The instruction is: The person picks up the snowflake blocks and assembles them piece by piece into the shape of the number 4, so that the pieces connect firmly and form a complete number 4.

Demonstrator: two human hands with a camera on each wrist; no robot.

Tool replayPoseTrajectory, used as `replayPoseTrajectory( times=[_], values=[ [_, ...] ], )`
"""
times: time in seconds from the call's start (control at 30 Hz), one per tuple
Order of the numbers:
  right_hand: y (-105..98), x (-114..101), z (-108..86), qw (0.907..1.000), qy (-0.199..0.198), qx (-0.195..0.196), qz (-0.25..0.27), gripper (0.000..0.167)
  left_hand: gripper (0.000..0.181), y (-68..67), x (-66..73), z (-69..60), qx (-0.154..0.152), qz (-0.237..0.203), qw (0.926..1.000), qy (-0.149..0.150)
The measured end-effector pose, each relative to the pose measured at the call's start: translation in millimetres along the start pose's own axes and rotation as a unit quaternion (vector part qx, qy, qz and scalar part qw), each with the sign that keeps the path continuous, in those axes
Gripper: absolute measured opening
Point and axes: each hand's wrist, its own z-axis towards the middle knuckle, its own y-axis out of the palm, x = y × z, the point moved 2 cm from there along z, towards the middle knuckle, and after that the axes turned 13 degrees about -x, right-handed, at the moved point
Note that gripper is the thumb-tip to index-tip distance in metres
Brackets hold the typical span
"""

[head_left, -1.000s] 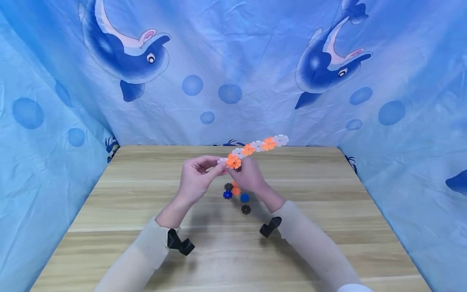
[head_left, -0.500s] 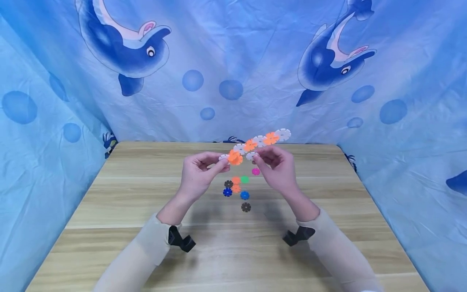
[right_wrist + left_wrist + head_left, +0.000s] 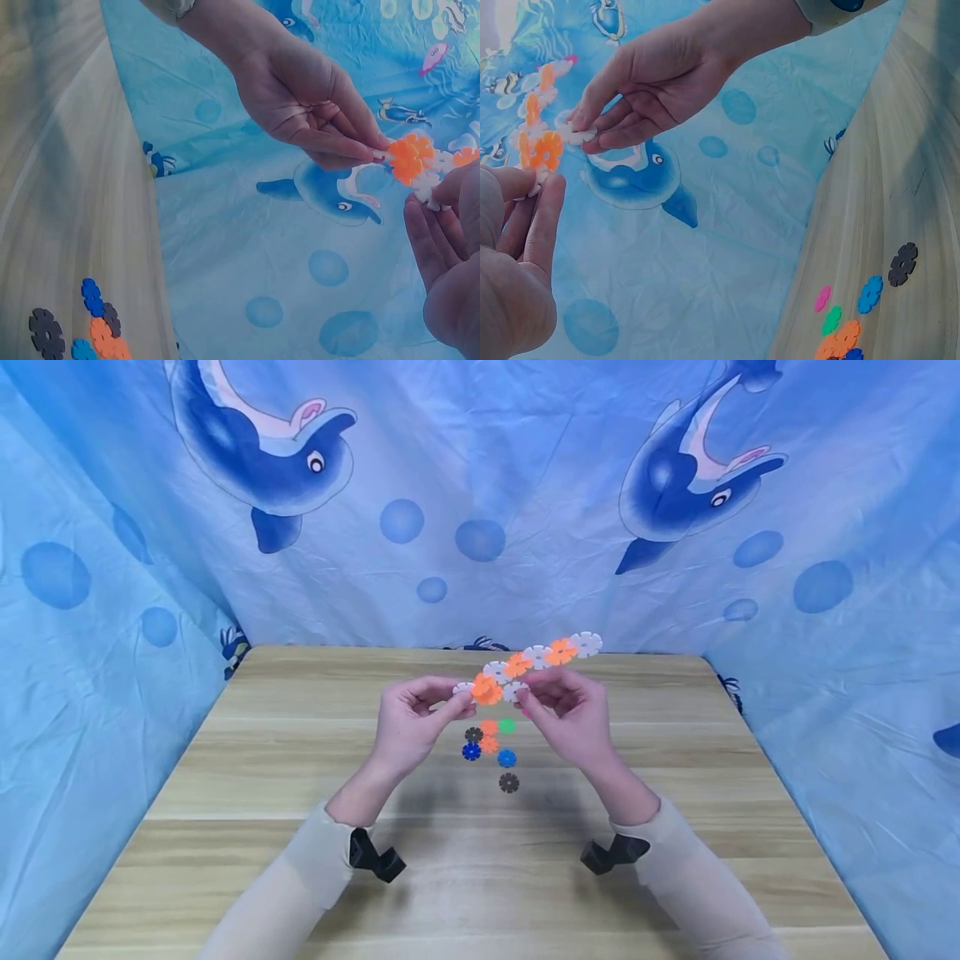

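In the head view a slanting chain of linked orange and white snowflake discs (image 3: 537, 657) hangs above the table, rising to the right. My left hand (image 3: 405, 727) pinches a white disc (image 3: 462, 689) at its lower left end, beside the orange cluster (image 3: 487, 689). Between thumb and fingers, my right hand (image 3: 576, 714) holds another white snowflake disc (image 3: 513, 692) close to the cluster's right side. The right wrist view has this white disc (image 3: 427, 189) right by the orange discs (image 3: 411, 157); whether it is slotted in, I cannot tell.
Loose snowflake discs lie on the wooden table (image 3: 465, 877) below the hands: dark blue (image 3: 471, 751), green (image 3: 507, 726), blue (image 3: 507, 758), dark grey (image 3: 508, 782) and orange (image 3: 489, 744). A pink disc (image 3: 823, 298) lies near them. Dolphin-printed cloth (image 3: 480, 460) surrounds the table.
My right hand, earlier over the loose discs behind the chain, has moved right, showing a white disc in its fingers, then drawn it against the orange cluster. The left hand keeps its grip.
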Motion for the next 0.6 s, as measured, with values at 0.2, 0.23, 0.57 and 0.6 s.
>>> replayPoseTrajectory(
  times=[0.2, 0.23, 0.57, 0.6],
  values=[
    [0.2, 2.4, -1.1, 0.9992, -0.035, -0.003, -0.017, 0.015, 0.021, 0.3, -1.8, -0.2, -0.006, 0.0, 1.0, -0.001],
    [0.3, 2.6, -1.1, 0.9991, -0.038, -0.004, -0.019, 0.015, 0.021, 0.4, -2.0, 0.1, -0.007, 0.001, 1.0, 0.0],
    [-0.2, -0.6, -4.0, 0.9967, -0.025, -0.015, -0.075, 0.013, 0.019, 1.4, -1.8, -0.5, -0.019, 0.014, 0.9996, -0.014],
    [-0.8, -0.7, -4.4, 0.9964, -0.022, -0.019, -0.08, 0.01, 0.018, 1.2, -2.3, -0.9, -0.02, 0.018, 0.9995, -0.016]
  ],
)
